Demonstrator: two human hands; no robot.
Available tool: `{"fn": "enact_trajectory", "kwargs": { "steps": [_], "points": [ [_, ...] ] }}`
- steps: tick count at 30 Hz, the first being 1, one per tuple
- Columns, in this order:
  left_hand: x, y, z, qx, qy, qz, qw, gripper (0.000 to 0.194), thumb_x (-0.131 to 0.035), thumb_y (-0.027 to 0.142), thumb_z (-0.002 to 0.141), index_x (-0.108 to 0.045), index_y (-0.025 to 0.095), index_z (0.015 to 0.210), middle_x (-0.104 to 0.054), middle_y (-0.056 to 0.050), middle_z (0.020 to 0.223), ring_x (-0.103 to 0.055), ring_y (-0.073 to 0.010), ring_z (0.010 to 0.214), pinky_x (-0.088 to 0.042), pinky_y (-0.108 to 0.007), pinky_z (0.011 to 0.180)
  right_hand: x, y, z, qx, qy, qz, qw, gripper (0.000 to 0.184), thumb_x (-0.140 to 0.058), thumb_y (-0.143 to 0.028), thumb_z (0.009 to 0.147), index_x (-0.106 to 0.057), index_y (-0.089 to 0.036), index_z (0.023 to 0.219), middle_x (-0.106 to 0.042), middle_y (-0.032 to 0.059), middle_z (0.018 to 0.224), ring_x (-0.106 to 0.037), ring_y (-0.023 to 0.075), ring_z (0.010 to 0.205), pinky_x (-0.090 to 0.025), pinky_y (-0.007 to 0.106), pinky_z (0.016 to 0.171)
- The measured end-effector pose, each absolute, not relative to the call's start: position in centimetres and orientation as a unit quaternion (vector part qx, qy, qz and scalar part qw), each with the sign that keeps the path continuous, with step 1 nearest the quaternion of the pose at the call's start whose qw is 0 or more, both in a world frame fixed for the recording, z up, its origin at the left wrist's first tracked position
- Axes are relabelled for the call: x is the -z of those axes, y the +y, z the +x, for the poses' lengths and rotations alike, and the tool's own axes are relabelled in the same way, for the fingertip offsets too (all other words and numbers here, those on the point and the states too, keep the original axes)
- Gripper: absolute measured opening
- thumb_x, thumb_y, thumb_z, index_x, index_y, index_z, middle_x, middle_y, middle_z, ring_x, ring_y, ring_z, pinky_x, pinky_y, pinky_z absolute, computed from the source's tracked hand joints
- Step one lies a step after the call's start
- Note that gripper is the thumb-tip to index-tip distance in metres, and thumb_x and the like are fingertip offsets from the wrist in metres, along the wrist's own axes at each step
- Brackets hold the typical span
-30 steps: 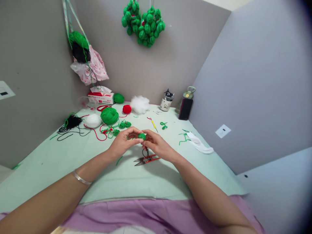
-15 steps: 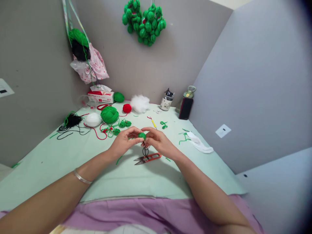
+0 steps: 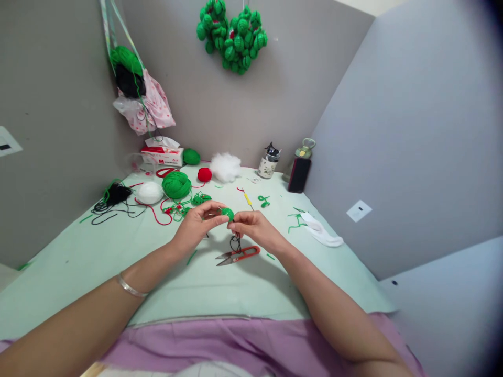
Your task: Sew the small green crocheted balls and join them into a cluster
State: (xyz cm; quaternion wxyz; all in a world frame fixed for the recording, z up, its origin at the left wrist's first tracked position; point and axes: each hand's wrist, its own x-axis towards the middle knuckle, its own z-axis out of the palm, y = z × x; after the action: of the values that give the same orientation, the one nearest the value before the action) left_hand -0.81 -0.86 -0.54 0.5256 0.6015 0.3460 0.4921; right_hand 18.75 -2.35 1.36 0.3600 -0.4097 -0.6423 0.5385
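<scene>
A small green crocheted ball (image 3: 227, 213) is pinched between the thumb and fingers of my left hand (image 3: 198, 222). At the ball's right side, the thumb and fingers of my right hand (image 3: 255, 228) are closed together on black yarn (image 3: 236, 243). The yarn's loops dangle from there over the thread snips (image 3: 239, 255), which lie on the table with orange handles and blades pointing left. A thin light line, too fine to identify, shows at the ball's left edge. My right fingertips are partly hidden.
Green yarn (image 3: 176, 185), white yarn (image 3: 150, 193) and black yarn (image 3: 118, 193) lie at the left. Behind are a red ball (image 3: 205, 174), white stuffing (image 3: 226, 167) and a tissue box (image 3: 163, 156). A yellow crochet hook (image 3: 247, 198) lies beyond my hands; a phone (image 3: 299, 175) stands right.
The green ball has shifted slightly up and left with my left hand. My right hand has drawn a little apart from the left and lower, and the black loops have swung.
</scene>
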Motion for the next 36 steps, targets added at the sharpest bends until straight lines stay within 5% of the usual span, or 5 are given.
{"fn": "enact_trajectory", "kwargs": {
  "steps": [7,10,13,29,36],
  "points": [
    [0.1,-0.7,-0.7,-0.535,0.296,0.527,0.59,0.03,-0.075,0.037,0.079,-0.065,0.021,0.101,-0.067,-0.002,0.096,-0.062,-0.0177,0.093,-0.047,-0.037,0.095,-2.3,-2.4,19.0,-0.512,-0.584,-0.366,0.513,0.029,-0.062,-0.042,0.087,-0.063,-0.017,0.074,-0.068,0.0073,0.096,-0.061,0.0162,0.091,-0.049,0.029,0.08],
    [0.2,-0.8,-0.6,-0.514,0.311,0.546,0.584,0.029,-0.077,0.036,0.077,-0.066,0.021,0.1,-0.065,0.0,0.085,-0.061,-0.017,0.088,-0.047,-0.034,0.09,-2.9,-2.5,19.1,-0.561,-0.534,-0.332,0.537,0.029,-0.062,-0.041,0.085,-0.053,-0.018,0.07,-0.069,0.0068,0.095,-0.06,0.0126,0.071,-0.047,0.026,0.062],
    [0.4,-1.0,-0.6,-0.503,0.327,0.58,0.551,0.03,-0.077,0.036,0.078,-0.068,0.022,0.102,-0.064,0.0,0.085,-0.059,-0.0169,0.086,-0.045,-0.03,0.083,-2.9,-2.7,18.9,-0.544,-0.542,-0.37,0.523,0.019,-0.066,-0.033,0.08,-0.054,-0.019,0.081,-0.069,0.0034,0.096,-0.045,0.0056,0.048,-0.032,0.023,0.045],
    [-0.2,-1.6,-0.5,-0.513,0.317,0.598,0.528,0.028,-0.078,0.034,0.076,-0.066,0.021,0.097,-0.067,-0.002,0.092,-0.06,-0.0176,0.086,-0.046,-0.03,0.082,-1.7,-2.6,18.5,-0.414,-0.667,-0.437,0.438,0.027,-0.07,-0.045,0.08,-0.069,-0.018,0.083,-0.036,-0.0058,0.055,-0.027,0.0094,0.053,-0.024,0.026,0.052],
    [-0.1,-1.5,-0.7,-0.528,0.3,0.586,0.536,0.026,-0.078,0.032,0.076,-0.066,0.021,0.097,-0.066,-0.001,0.091,-0.059,-0.0161,0.087,-0.045,-0.029,0.083,-1.5,-2.2,19.0,-0.488,-0.634,-0.419,0.43,0.024,-0.072,-0.04,0.079,-0.074,-0.019,0.088,-0.051,-0.0022,0.066,-0.035,0.0102,0.061,-0.027,0.026,0.057]
  ]
}}
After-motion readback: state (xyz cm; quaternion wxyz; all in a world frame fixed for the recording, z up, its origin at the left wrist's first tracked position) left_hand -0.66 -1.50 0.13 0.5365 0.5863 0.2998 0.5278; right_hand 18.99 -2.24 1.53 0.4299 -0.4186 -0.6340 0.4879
